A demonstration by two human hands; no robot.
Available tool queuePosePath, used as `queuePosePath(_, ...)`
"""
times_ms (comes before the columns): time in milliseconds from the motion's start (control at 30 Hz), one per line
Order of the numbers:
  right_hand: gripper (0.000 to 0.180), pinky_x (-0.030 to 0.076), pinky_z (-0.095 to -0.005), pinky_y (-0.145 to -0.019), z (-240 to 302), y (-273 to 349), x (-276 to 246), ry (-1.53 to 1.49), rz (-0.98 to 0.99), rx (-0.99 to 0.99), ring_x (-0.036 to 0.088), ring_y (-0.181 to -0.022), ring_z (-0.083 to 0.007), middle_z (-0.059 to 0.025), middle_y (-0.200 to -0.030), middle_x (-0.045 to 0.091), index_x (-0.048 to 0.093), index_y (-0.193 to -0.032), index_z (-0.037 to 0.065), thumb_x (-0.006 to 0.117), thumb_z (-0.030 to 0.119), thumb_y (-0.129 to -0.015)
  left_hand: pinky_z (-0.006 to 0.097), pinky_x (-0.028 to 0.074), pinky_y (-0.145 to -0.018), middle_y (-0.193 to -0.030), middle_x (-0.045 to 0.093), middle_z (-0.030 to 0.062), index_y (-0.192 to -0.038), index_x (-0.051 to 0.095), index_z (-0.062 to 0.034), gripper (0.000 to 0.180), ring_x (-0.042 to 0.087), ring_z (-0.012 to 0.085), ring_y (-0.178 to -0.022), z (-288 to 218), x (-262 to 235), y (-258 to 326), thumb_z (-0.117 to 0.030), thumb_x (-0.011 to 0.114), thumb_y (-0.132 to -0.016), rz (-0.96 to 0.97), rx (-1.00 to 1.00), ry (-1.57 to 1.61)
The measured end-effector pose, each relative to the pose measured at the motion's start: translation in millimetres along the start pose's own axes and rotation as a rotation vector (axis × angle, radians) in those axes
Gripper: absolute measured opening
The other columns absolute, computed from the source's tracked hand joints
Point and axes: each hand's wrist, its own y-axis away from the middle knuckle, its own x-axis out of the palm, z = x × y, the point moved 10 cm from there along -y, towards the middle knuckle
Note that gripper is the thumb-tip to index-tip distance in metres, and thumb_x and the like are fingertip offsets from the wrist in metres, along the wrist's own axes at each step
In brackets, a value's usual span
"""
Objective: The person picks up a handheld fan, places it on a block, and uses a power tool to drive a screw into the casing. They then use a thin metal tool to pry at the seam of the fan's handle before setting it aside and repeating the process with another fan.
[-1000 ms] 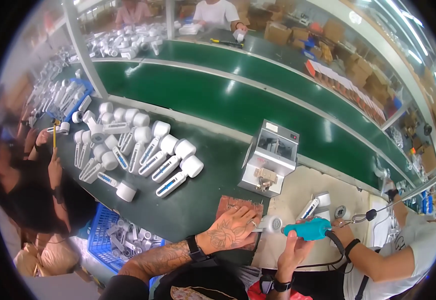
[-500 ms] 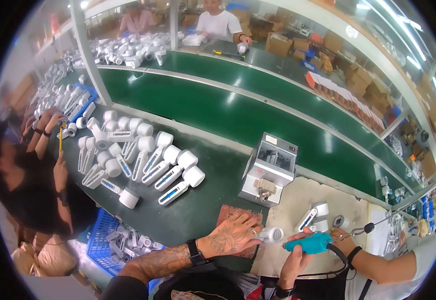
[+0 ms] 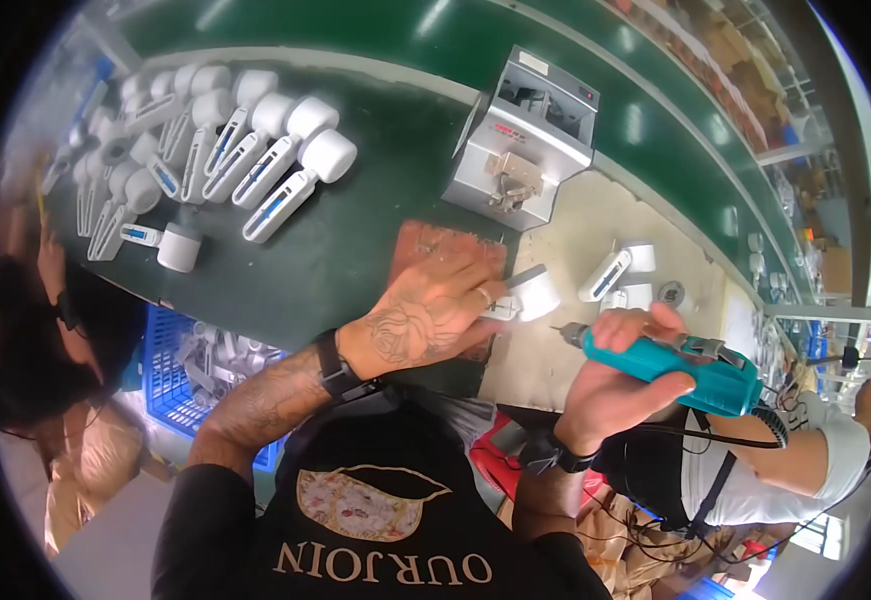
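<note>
My left hand (image 3: 426, 312) lies over a reddish-brown board (image 3: 414, 247) on the bench. Its fingers are closed on the handle of a white handheld device with a round head (image 3: 536, 292). In my right hand (image 3: 606, 398) is a teal electric screwdriver (image 3: 716, 385), tilted, with a dark cable at its rear end. The bit points left, a short way from the white device and apart from it. Two similar white devices (image 3: 608, 276) and a small round grey part (image 3: 671, 293) lie on the pale sheet to the right.
A silver-grey bench machine (image 3: 526, 140) stands behind my hands. Several white devices (image 3: 274, 205) lie in rows at the left. Below the bench edge is a blue crate (image 3: 168, 375) with white parts. One co-worker (image 3: 31, 340) is at the left, another (image 3: 756, 450) close at the right.
The view has tilted downward, so the bench sits higher in the picture. My right hand has turned, palm now showing, with the screwdriver slanted. The white device's grille face no longer shows.
</note>
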Motion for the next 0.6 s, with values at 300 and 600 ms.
queuePosePath(300, 0.075, 0.038, -0.0303, -0.064, -6, -1, 29, 0.041, 0.076, 0.017, 0.047, -0.065, -0.0164, -0.0037, -0.069, 0.050, 0.055, -0.112, 0.003, 0.049, 0.075, -0.090, 0.039, 0.052, -0.084, -0.101, 0.066, 0.0067, -0.100, 0.069, -0.0086, 0.031, 0.062, 0.0286, -0.094, 10, 16, 12, -0.019, 0.082, -0.074, 0.140, -0.092, 0.184)
queuePosePath(600, 0.048, 0.042, -0.0325, -0.060, -50, -54, 81, 0.025, 0.175, 0.005, 0.050, -0.063, -0.0185, -0.0067, -0.070, 0.051, 0.053, -0.101, 0.001, 0.053, 0.049, -0.102, 0.040, 0.046, -0.092, -0.110, 0.061, 0.0056, -0.116, 0.069, -0.0092, 0.045, 0.054, 0.0245, -0.104, 23, 22, 0, -0.043, 0.071, -0.086, 0.217, 0.030, 0.091)
